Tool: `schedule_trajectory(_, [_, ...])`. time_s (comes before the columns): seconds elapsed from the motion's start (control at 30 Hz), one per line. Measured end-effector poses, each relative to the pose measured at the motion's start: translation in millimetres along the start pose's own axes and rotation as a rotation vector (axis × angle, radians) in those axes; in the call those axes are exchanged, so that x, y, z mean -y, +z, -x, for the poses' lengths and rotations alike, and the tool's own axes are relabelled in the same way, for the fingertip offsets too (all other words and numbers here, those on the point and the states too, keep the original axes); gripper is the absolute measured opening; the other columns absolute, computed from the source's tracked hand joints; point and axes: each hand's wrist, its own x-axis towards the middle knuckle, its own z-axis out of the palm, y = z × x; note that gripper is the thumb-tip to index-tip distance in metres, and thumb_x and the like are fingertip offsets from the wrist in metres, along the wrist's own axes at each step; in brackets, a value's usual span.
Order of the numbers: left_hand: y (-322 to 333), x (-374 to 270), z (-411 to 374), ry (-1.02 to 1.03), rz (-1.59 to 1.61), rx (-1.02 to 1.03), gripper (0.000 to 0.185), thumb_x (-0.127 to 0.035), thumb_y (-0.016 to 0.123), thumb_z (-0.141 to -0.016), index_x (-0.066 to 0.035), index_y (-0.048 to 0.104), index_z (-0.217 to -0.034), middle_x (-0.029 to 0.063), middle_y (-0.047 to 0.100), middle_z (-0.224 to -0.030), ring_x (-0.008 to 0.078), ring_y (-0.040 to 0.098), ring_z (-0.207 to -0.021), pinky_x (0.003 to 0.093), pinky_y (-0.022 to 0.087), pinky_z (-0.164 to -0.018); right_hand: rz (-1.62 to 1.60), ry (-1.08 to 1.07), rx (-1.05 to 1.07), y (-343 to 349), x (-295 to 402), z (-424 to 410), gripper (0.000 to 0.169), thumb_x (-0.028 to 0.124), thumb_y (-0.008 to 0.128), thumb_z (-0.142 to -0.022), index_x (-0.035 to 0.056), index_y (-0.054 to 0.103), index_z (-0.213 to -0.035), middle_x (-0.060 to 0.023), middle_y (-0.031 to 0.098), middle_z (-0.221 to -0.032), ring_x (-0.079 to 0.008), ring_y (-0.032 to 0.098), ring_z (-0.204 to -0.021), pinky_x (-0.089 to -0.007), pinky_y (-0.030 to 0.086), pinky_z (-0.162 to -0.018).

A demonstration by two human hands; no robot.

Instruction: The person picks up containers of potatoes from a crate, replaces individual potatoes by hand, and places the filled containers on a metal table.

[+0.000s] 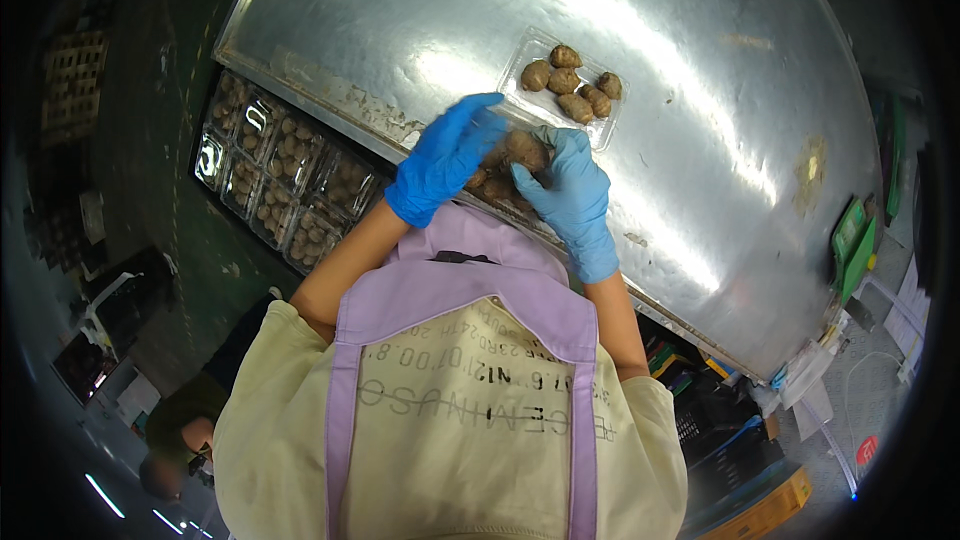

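My right hand (574,187), in a pale blue glove, grips a brown root, apparently a taro corm (527,151), at the table's near edge. Close on its left is my left hand (450,157) in a darker blue glove, fingers extended and blurred, with nothing seen in its grasp. More corms (497,188) lie beneath and between both hands; what they rest in is largely hidden. Just beyond the hands, a clear plastic tray (517,52) on the metal table holds several corms (564,80) spaced apart.
The metal table (675,187) has a raised, worn near edge. Left of me, a dark crate holds several clear packs of corms (274,214). Green scoop-like items (853,244) sit at the right edge. Crates (705,420) stand below right. Another person (180,420) is behind left.
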Motion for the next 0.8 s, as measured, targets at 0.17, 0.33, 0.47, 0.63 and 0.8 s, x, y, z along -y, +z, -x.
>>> schedule_trajectory(0.17, [3.1, -26.7, -6.5, -0.294, 0.377, 0.235, 0.030, -0.016, 0.052, -0.093, -0.003, 0.055, -0.120, 0.0083, 0.059, -0.108, 0.0141, 0.057, -0.086, 0.0265, 0.049, -0.078, -0.464, 0.007, -0.163, -8.7, 0.8, 1.9, 0.051, 0.008, 0.075, -0.070, 0.0069, 0.051, -0.115, -0.0019, 0.055, -0.091, -0.0103, 0.050, -0.062, -0.0223, 0.044, -0.057])
schedule_trajectory(0.33, [8.3, -22.2, -3.5, -0.096, 0.517, 0.217, 0.035, -0.011, 0.053, -0.090, 0.000, 0.050, -0.123, 0.0129, 0.054, -0.123, 0.0198, 0.055, -0.107, 0.0328, 0.050, -0.089, -0.864, 0.244, -0.162, -8.1, -13.3, 8.8, 0.054, 0.001, 0.073, -0.073, 0.0024, 0.049, -0.122, 0.0029, 0.050, -0.086, -0.0043, 0.042, -0.063, -0.0172, 0.040, -0.060])
schedule_trajectory(0.47, [11.9, -21.0, -2.4, -0.125, 0.606, 0.259, 0.036, -0.008, 0.053, -0.090, 0.001, 0.049, -0.124, 0.0135, 0.054, -0.123, 0.0208, 0.054, -0.111, 0.0339, 0.050, -0.090, -0.981, 0.278, -0.136, -2.6, -8.9, 13.8, 0.048, -0.001, 0.071, -0.075, 0.0019, 0.054, -0.120, 0.0023, 0.048, -0.076, -0.0038, 0.042, -0.064, -0.0175, 0.039, -0.059])
schedule_trajectory(0.63, [19.3, -15.5, -1.2, -0.214, 0.663, 0.246, 0.035, -0.014, 0.053, -0.092, 0.001, 0.049, -0.123, 0.0130, 0.056, -0.119, 0.0198, 0.056, -0.107, 0.0336, 0.052, -0.086, -0.999, 0.249, -0.187, 1.3, -15.0, 16.1, 0.034, 0.004, 0.068, -0.080, 0.0017, 0.061, -0.113, -0.0007, 0.056, -0.084, -0.0067, 0.052, -0.073, -0.0189, 0.043, -0.066])
schedule_trajectory(0.8, [25.3, -3.1, 0.8, -0.310, 0.845, 0.257, 0.037, -0.022, 0.052, -0.093, 0.001, 0.049, -0.122, 0.0114, 0.057, -0.115, 0.0193, 0.059, -0.101, 0.0326, 0.054, -0.082, -1.119, 0.301, -0.124, -1.8, -14.5, 10.3, 0.034, 0.010, 0.066, -0.081, 0.0027, 0.061, -0.114, -0.0042, 0.059, -0.104, -0.0124, 0.056, -0.090, -0.0232, 0.045, -0.080])
